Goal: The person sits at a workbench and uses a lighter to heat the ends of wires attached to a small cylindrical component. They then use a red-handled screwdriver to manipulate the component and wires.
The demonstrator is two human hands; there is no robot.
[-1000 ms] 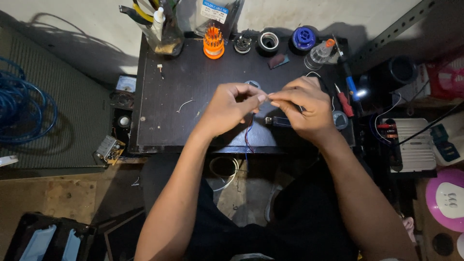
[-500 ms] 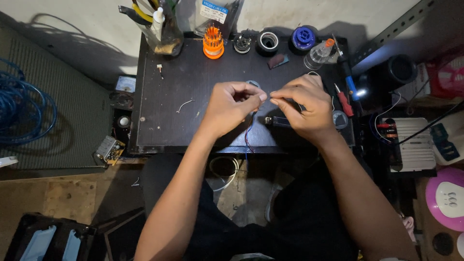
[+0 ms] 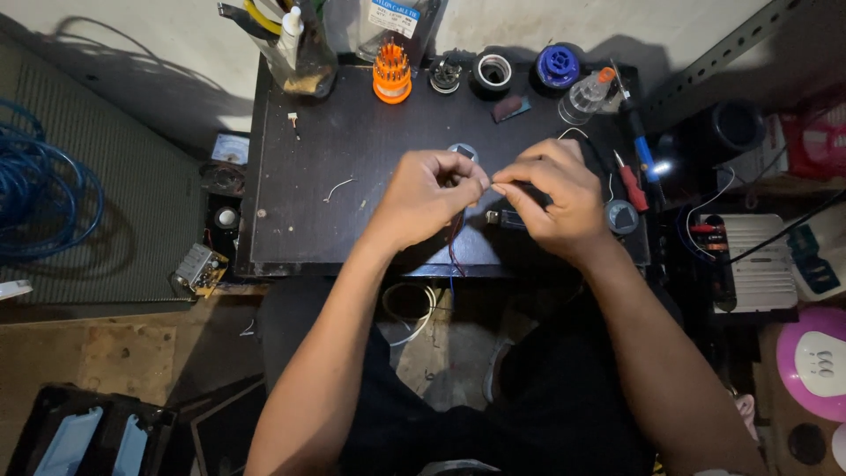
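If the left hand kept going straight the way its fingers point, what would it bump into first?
The left hand points rightward at the right hand; their fingertips nearly touch over the dark table, pinching thin wires. It would probably meet the right hand's fingertips first.

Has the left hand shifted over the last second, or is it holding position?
No. The left hand stays above the middle of the dark table, fingertips meeting the right hand, at the same offset below the orange screwdriver-bit holder.

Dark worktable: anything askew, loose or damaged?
Minor only. A short pale wire offcut lies loose on the dark worktable, left of the left hand. Both hands, the right hand included, pinch thin red and blue wires. No visible damage.
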